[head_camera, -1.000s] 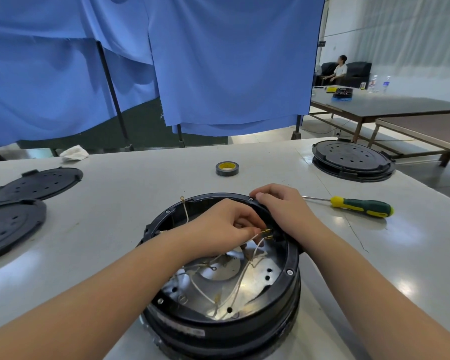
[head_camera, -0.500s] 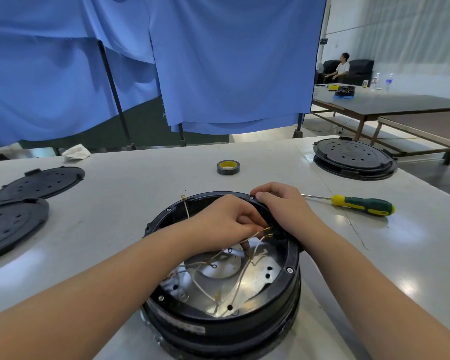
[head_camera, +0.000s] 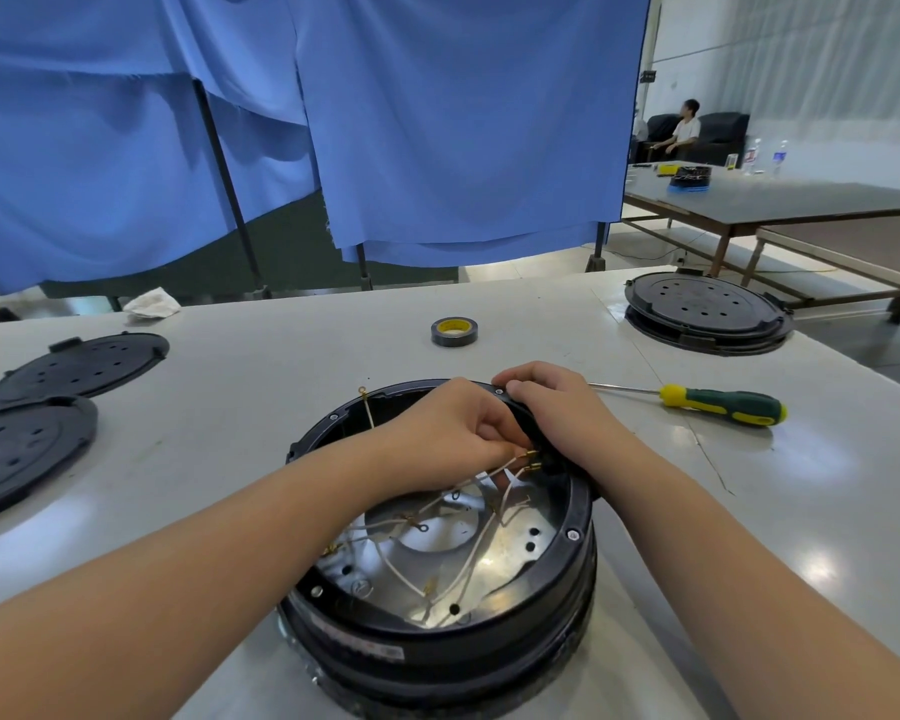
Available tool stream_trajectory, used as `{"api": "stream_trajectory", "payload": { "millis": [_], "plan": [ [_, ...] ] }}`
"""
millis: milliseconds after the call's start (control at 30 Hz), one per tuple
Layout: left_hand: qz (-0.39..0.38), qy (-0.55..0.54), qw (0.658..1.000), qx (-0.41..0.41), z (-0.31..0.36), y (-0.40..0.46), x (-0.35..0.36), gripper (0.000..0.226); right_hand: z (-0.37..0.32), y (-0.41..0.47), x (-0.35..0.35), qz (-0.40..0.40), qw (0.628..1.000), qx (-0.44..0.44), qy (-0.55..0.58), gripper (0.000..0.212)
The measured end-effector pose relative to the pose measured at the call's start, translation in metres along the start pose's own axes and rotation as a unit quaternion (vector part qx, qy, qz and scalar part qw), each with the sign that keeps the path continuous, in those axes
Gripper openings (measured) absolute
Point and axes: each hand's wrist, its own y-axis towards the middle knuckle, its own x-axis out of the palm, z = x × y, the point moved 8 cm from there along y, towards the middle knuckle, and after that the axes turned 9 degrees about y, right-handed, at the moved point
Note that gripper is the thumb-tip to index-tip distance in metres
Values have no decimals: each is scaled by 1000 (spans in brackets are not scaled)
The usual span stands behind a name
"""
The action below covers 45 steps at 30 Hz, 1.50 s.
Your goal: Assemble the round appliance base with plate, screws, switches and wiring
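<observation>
Blue cloth screens hang behind a pale grey worktable (head_camera: 261, 356) where a person wires a round appliance base (head_camera: 440, 652) sitting at its near edge. Fingers of the left hand (head_camera: 450, 433) curl inward, pinching a thin white wire (head_camera: 497, 467) tipped with a brass terminal at the far right of the rim, apparently to seat it on a connector hidden there. Curled over the black rim beside it, the right hand (head_camera: 554, 413) grips the rim, likely steadying the housing against the push. More loose wires sprawl across the shiny metal plate (head_camera: 510, 558), punched with holes, inside the matte plastic ring. A green-and-yellow screwdriver (head_camera: 718, 405) lies within reach to the right, a roll of dark tape (head_camera: 454, 331) farther back. Perforated black covers (head_camera: 81, 366) wait at the left, another stack (head_camera: 705, 309) at the right.
</observation>
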Motion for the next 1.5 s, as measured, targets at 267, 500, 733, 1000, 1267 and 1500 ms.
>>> {"api": "stream_trajectory", "payload": {
  "millis": [267, 500, 733, 1000, 1267, 1500],
  "plan": [
    [-5, -1, 1000, -14, -3, 2, 0, 22, 1, 0, 4, -21, 1000, 11, -5, 26],
    [-22, -1, 1000, -18, -3, 3, 0, 23, 0, -2, 0, -9, 1000, 6, -8, 28],
    [-13, 43, 999, -14, 4, -1, -13, 18, 0, -3, -3, 3, 1000, 6, 1, 30],
    [224, 102, 969, -7, 2, -49, -86, 12, 0, -2, -5, 6, 1000, -2, -17, 26],
    [414, -105, 888, -171, -90, -120, -92, 24, -1, -2, -7, 5, 999, -10, -32, 25],
    [364, -301, 848, -242, -135, -119, -53, 15, -1, -2, -9, 6, 998, -5, -67, 23]
  ]
}}
